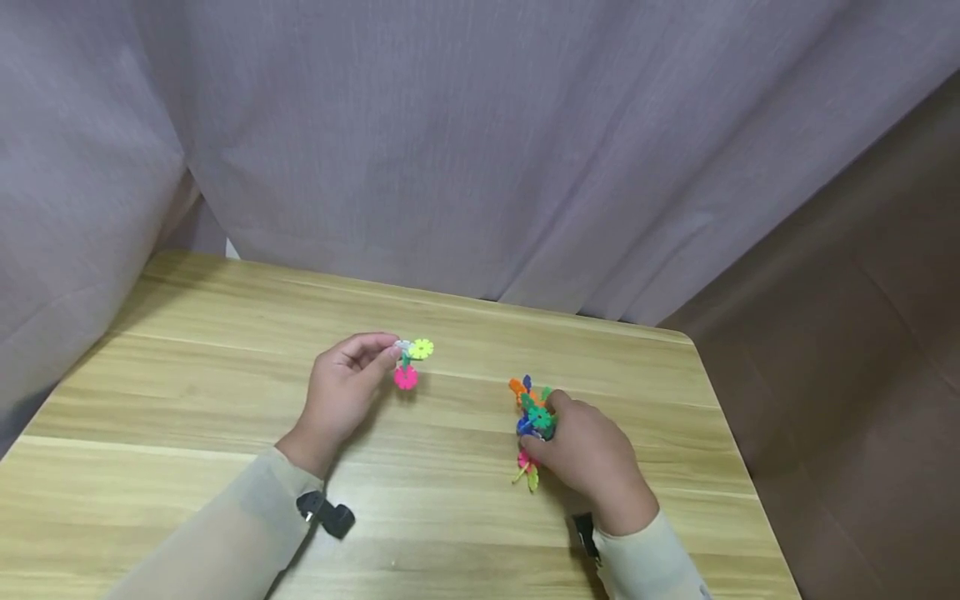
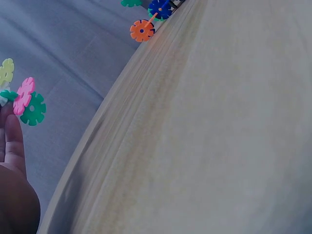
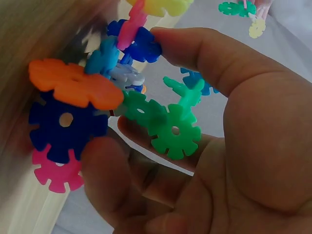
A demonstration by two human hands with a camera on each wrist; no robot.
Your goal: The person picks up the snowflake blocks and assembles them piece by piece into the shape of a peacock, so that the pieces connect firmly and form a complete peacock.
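Note:
My left hand [image 1: 347,390] pinches a small cluster of snowflake discs [image 1: 408,360] just above the wooden table [image 1: 187,400]; it has a yellow-green, a pink and a green disc, seen again as the small cluster [image 2: 22,97] in the left wrist view. My right hand [image 1: 588,454] grips a larger bunch of interlocked discs [image 1: 531,417] resting on the table. Close up, that bunch [image 3: 97,102] shows orange, dark blue, pink, green and light blue discs, with my thumb and fingers [image 3: 195,53] curled round it.
A grey-purple curtain [image 1: 480,142] hangs behind the table and along its left side. The table's right edge [image 1: 731,467] drops to a dark brown floor [image 1: 862,375]. Small black devices sit at both wrists.

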